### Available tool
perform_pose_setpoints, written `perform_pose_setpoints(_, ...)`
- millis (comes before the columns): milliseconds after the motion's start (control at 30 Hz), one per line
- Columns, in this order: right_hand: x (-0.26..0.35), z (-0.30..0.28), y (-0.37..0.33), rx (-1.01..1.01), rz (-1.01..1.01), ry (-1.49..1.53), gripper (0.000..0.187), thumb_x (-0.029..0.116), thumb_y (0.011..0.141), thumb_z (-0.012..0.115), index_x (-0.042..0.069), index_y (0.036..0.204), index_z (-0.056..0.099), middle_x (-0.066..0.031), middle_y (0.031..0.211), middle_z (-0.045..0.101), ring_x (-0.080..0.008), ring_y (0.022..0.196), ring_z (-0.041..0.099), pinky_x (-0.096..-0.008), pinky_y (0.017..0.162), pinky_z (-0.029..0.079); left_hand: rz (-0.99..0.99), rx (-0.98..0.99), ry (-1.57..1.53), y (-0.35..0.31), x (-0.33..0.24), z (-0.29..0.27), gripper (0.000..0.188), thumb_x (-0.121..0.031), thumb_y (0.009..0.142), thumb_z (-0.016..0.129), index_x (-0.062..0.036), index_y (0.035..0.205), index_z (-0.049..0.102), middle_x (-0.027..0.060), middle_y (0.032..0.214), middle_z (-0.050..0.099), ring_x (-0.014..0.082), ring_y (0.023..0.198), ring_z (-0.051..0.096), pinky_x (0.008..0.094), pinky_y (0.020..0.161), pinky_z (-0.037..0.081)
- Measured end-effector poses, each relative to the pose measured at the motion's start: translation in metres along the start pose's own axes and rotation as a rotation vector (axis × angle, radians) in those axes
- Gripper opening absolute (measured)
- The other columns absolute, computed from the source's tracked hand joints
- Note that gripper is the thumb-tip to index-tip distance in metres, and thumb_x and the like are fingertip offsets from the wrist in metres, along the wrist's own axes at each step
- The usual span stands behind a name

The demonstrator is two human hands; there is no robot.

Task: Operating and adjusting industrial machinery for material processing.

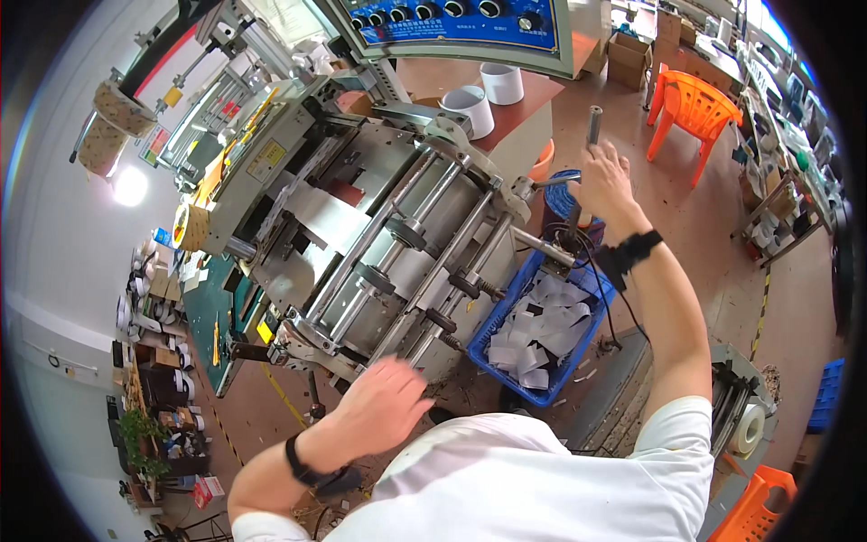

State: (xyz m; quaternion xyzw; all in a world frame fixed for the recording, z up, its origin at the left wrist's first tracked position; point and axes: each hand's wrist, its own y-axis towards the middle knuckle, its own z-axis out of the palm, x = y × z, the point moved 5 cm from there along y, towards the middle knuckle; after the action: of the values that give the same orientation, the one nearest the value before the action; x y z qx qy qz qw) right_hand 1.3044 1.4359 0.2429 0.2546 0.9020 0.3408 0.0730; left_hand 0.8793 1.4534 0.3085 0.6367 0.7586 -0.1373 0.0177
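My right hand (603,183) is closed around an upright metal lever (593,126) at the right side of the machine; its bare end sticks up above my fingers. My left hand (381,408) is loosely bent in front of the machine's near rollers, with no object visible in it. The machine (433,237) has several steel rods and rollers with black wheels along them. A white strip (327,219) lies across its metal bed. Below my right hand, a blue basket (553,395) holds several pale, cut pieces of sheet (546,321).
A blue control panel (452,25) with several knobs stands above the machine. Two white rolls (502,83) sit on a red-brown table behind it. An orange chair (694,108) stands at the far right. Black cables (601,289) hang beside the basket, and scraps litter the floor.
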Motion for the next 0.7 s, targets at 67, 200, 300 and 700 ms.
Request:
perform_pose_setpoints(67, -0.027, 0.023, 0.006, 0.303, 0.154, 0.084, 0.04, 0.02, 0.077, 0.07, 0.001, 0.112, 0.064, -0.0174, 0.097, 0.069, -0.0389, 0.105, 0.063, -0.0443, 0.093, 0.05, 0.143, 0.023, 0.385, 0.042, 0.002, 0.017, 0.038, -0.023, 0.089, 0.062, 0.0033, 0.117, 0.064, 0.0209, 0.129, 0.059, 0.0349, 0.128, 0.049, 0.0447, 0.114, 0.032)
perform_pose_setpoints(200, -0.028, 0.043, 0.013, 0.676, 0.284, 0.16, 0.032, 0.018, 0.078, 0.067, -0.001, 0.105, 0.067, -0.021, 0.1, 0.07, -0.0395, 0.099, 0.066, -0.0453, 0.088, 0.053, 0.151, 0.141, 0.901, 0.09, 0.036, 0.053, 0.049, -0.026, 0.092, 0.053, 0.0039, 0.13, 0.06, 0.0232, 0.146, 0.047, 0.0363, 0.142, 0.035, 0.0476, 0.122, 0.017)
perform_pose_setpoints(300, -0.033, 0.049, 0.0, 0.728, 0.313, 0.142, 0.027, 0.017, 0.079, 0.066, -0.002, 0.099, 0.069, -0.0225, 0.103, 0.07, -0.0397, 0.099, 0.067, -0.0462, 0.087, 0.054, 0.16, 0.306, 1.092, 0.095, 0.04, 0.057, 0.051, -0.028, 0.095, 0.049, 0.0032, 0.134, 0.058, 0.0237, 0.152, 0.041, 0.0372, 0.147, 0.029, 0.0498, 0.124, 0.009)
perform_pose_setpoints(700, -0.045, 0.061, -0.025, 0.747, 0.387, 0.196, 0.023, 0.016, 0.08, 0.064, -0.002, 0.093, 0.072, -0.0222, 0.104, 0.071, -0.039, 0.101, 0.067, -0.0449, 0.085, 0.055, 0.208, 0.582, 1.18, 0.098, 0.044, 0.059, 0.051, -0.03, 0.098, 0.046, 0.0019, 0.135, 0.058, 0.0252, 0.156, 0.034, 0.0417, 0.149, 0.023, 0.0568, 0.122, 0.002)
